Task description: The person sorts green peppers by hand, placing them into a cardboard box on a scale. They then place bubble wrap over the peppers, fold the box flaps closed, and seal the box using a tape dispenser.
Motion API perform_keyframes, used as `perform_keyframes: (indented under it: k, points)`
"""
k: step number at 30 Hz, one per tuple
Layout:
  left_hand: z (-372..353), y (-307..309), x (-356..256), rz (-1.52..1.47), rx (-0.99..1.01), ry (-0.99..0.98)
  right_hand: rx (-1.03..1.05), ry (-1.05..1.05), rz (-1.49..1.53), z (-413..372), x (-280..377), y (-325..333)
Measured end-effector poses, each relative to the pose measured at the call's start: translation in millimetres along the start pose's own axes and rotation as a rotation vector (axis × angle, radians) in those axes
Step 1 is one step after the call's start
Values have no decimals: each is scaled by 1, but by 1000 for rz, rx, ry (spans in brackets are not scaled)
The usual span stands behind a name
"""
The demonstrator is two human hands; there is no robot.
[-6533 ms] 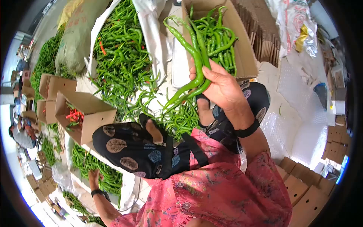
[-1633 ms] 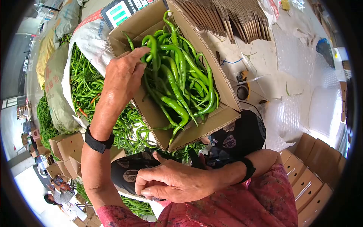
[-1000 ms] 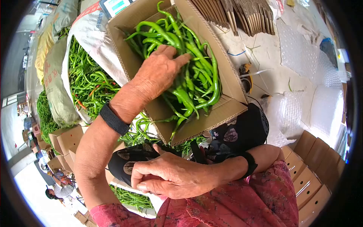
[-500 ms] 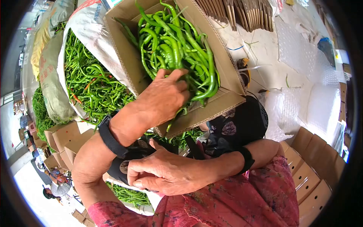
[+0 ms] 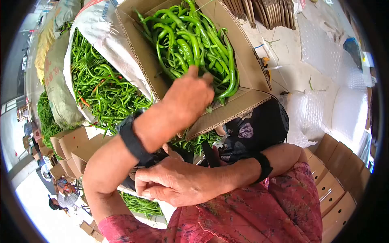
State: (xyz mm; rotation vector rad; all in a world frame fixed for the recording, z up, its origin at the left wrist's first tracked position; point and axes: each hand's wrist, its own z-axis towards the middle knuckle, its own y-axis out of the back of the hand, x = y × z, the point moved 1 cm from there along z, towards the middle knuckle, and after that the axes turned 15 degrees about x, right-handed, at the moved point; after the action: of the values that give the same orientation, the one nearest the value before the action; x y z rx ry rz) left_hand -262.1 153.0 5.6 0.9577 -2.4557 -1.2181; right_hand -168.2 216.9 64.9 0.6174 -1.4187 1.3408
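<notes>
Long green chili peppers (image 5: 194, 40) fill a cardboard box (image 5: 137, 52), which stands tilted in front of my knees. My left hand (image 5: 188, 95) is over the near side of the box, close to the lower peppers. Its fingers are bent and slightly blurred, and what they hold is hidden under the hand. A green pepper tip shows just below the knuckles. My right hand (image 5: 174, 182) lies across my lap below the box, fingers curled in with nothing visible in them and the thumb raised. Both wrists carry black bands.
An open white sack (image 5: 101, 28) of chili peppers leans left of the box, with more sacks behind. Folded cardboard (image 5: 271, 14) stands at the top. Bubble wrap (image 5: 324, 52) lies on the floor to the right. Cartons (image 5: 332, 194) line the lower right; people sit far left.
My left hand has drawn back from the peppers toward the box's near right corner. Peppers that hung over the near flap no longer show there. The right hand stays put.
</notes>
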Motion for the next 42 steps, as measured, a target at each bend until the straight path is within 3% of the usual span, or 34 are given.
perform_keyframes:
  k: [2, 5, 7, 8, 9, 11, 13, 14, 17, 21, 22, 24, 25, 29, 31, 33, 34, 36, 37, 39, 40, 41, 42]
  points:
    - [7, -1, 10, -57, -14, 39, 33, -56, 87, 3, -4, 2]
    - [-9, 5, 14, -198, 52, 95, 75, -125, -37, 0, -16, 0]
    - [-48, 11, 21, -644, -418, -185, 125, -130, -27, 0, -15, 3]
    - [-72, 18, 28, -763, -457, -203, 103, -117, -27, 1, -17, 5]
    - [-95, 14, 38, -762, -544, -124, 81, -104, -28, 2, -16, 8]
    - [-145, -6, 67, -744, -534, 158, 146, -325, 48, 5, -10, 14]
    - [-192, -55, 97, -834, -573, 408, 118, -399, 138, 6, -18, 11]
    - [-218, -85, 109, -844, -496, 579, 122, -407, 191, 5, -23, 10]
    - [-285, -225, 127, -885, -356, 887, 136, -491, 184, 14, -16, 8]
    - [-308, -396, 87, -974, -403, 905, 143, -636, 197, 27, -26, 7]
    - [-296, -427, 69, -1007, -514, 867, 117, -657, 180, 27, -32, 8]
    - [-268, -444, 44, -1825, -667, 949, 60, -712, 153, 33, -41, 6]
    - [-253, -476, 43, -1881, -748, 957, 76, -724, 148, 37, -46, 5]
    - [-216, -473, 87, -1972, -1322, 980, 2, -874, 175, 53, -61, 1]
    - [-205, -473, 128, -1931, -1552, 1080, -62, -935, 177, 58, -67, -2]
    - [-189, -513, 174, -1999, -1587, 1255, -68, -947, 163, 63, -76, -4]
    - [-187, -512, 185, -2002, -1599, 1252, -83, -954, 162, 64, -79, -4]
    - [-187, -513, 200, -1723, -986, 1749, -78, -975, 146, 66, -83, -2]
    - [-185, -522, 204, -1722, -991, 1750, -77, -993, 139, 67, -85, -2]
    - [-184, -517, 203, -1577, -1099, 1899, -93, -996, 155, 70, -88, -3]
    - [-190, -505, 195, -1683, -1268, 1873, -114, -1003, 175, 71, -89, -3]
    - [-183, -546, 202, -1752, -1533, 1880, -117, -1001, 172, 72, -88, -3]
    - [-191, -521, 196, -1806, -1922, 1604, -130, -1008, 156, 74, -88, -3]
